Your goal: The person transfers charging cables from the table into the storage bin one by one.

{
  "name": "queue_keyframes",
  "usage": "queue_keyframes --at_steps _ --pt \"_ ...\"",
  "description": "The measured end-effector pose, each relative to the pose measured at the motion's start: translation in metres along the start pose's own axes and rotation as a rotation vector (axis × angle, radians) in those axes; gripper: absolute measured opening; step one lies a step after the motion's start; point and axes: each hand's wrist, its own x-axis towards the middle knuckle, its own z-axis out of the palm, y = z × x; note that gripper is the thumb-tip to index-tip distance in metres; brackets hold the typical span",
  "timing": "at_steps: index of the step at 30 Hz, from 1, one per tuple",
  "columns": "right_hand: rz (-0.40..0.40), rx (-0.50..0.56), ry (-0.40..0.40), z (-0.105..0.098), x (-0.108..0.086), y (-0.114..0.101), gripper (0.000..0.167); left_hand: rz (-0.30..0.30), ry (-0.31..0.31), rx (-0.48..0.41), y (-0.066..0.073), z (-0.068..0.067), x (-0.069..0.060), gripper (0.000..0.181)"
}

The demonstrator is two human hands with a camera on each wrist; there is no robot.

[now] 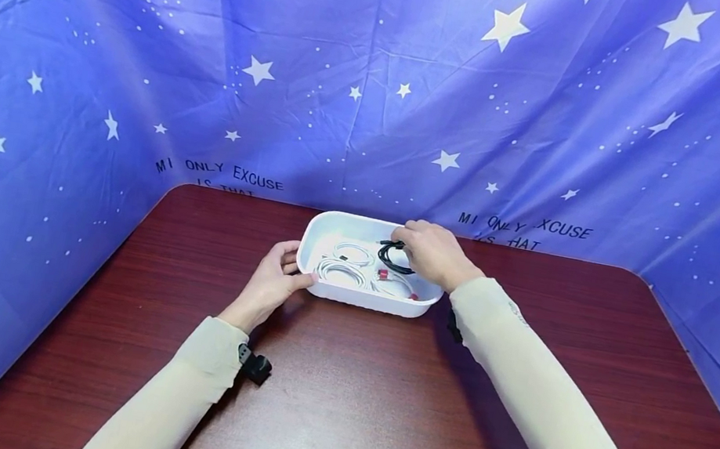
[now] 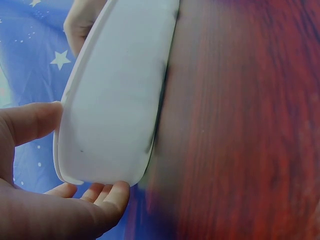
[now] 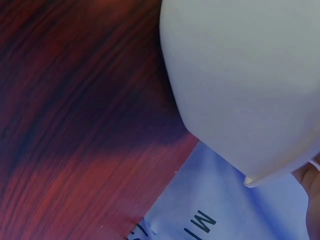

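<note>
A white tray (image 1: 370,300) stands near the back of the dark red table and holds several coiled cables. My left hand (image 1: 271,283) grips its front left corner, thumb on the front wall and fingers round the end; the left wrist view shows this grip (image 2: 65,210). My right hand (image 1: 435,253) reaches over the tray's right end, its curled fingers at a coiled black cable (image 1: 395,258), which they appear to pinch. The fingertips are partly hidden. White coiled cables (image 1: 342,273) lie at the left, and a white cable with red plugs (image 1: 383,274) lies front right.
The wooden table (image 1: 317,392) extends toward me and to both sides. A blue star-printed cloth (image 1: 359,57) hangs close behind the tray and along both sides. A black wrist camera (image 1: 255,366) sits on the left wrist.
</note>
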Motion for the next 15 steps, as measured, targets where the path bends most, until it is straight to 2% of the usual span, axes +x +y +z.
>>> queue_keyframes --at_steps 15 --pt "0.012 -0.141 -0.098 0.0098 0.0071 -0.0021 0.022 -0.001 0.010 -0.007 -0.0002 0.0006 0.0005 0.069"
